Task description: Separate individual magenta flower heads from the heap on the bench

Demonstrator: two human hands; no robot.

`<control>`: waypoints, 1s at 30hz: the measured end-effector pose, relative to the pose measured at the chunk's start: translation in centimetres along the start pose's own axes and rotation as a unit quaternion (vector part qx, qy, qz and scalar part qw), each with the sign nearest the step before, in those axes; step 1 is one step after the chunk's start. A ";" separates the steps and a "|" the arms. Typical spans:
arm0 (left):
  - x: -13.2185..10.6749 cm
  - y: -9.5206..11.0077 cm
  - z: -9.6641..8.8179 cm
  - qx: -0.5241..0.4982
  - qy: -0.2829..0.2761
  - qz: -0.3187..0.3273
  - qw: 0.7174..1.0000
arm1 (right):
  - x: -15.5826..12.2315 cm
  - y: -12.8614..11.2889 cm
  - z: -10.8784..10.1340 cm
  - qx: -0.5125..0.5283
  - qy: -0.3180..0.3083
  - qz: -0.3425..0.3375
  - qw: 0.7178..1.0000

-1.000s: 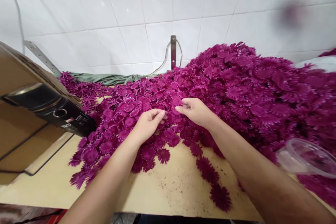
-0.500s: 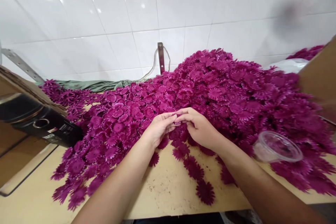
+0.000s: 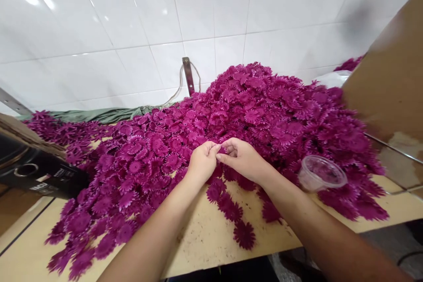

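Observation:
My left hand (image 3: 203,158) and my right hand (image 3: 240,157) meet at the fingertips, just over the front of a big heap of magenta artificial flowers (image 3: 257,97). Both hands are closed in a pinch. A bit of one magenta artificial flower (image 3: 224,150) shows between the fingers, mostly covered by them. Below the hands, several loose flower pieces lie on the tan tabletop (image 3: 205,238), one dark magenta flower (image 3: 244,234) nearest the front edge.
A clear plastic tub (image 3: 322,174) rests among the flowers to the right. At left lies a black cylindrical container (image 3: 42,172) against cardboard. A large cardboard panel (image 3: 390,79) stands at right. Behind are green cloth (image 3: 105,115), a metal bracket (image 3: 188,76) and a tiled wall (image 3: 132,9).
The view has swung to the right, so most things sit further left. My left hand has turned, its back now facing the camera, and its fingers are curled tighter against the right fingertips.

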State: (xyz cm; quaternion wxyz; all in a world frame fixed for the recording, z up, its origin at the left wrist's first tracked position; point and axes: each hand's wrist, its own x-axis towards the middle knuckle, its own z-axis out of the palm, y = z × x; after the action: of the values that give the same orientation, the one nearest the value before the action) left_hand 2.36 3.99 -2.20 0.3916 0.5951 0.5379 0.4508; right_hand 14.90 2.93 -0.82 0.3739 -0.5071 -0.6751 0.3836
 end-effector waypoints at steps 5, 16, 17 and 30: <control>-0.2 0.5 -0.1 -0.059 -0.042 -0.040 0.997 | -0.6 -0.5 0.2 -0.110 0.025 -0.061 0.992; -2.7 1.4 -0.5 -0.081 -0.018 -0.021 0.996 | -0.5 -1.5 0.9 -0.358 0.148 -0.115 0.915; -2.7 1.5 -0.4 -0.079 -0.012 -0.013 0.997 | -0.1 -1.8 0.8 -0.346 0.159 -0.116 0.917; -3.1 0.4 -1.3 -0.118 -0.001 -0.046 0.992 | 1.7 -0.9 -6.8 -0.255 0.160 -0.061 0.952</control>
State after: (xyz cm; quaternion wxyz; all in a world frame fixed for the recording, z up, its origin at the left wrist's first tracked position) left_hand 1.19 0.87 -1.84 0.4800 0.5201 0.5074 0.4916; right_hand 20.29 5.31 3.13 0.3576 -0.5986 -0.7113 0.0888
